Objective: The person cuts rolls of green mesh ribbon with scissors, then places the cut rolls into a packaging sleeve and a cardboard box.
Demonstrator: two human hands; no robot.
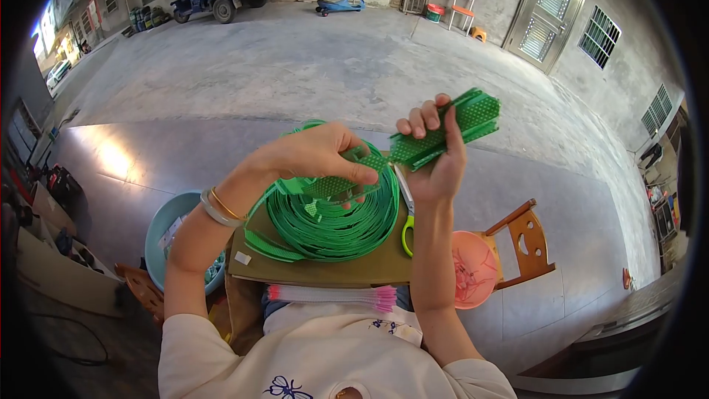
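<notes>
Both left hand (317, 154) and right hand (436, 170) fingers clamp green strip (443, 137); blue bowl (158, 223) at eight o'clock holds bits (214, 269); pink bowl (480, 242) at four.

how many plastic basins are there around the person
2. A blue basin at the person's left, partly hidden by the arm; a pink basin at the right, by the wooden chair. Others may be hidden under the cardboard on the lap.

Cream butterfly-print shirt (332, 355) — gold and silver bangles (219, 208).
</notes>
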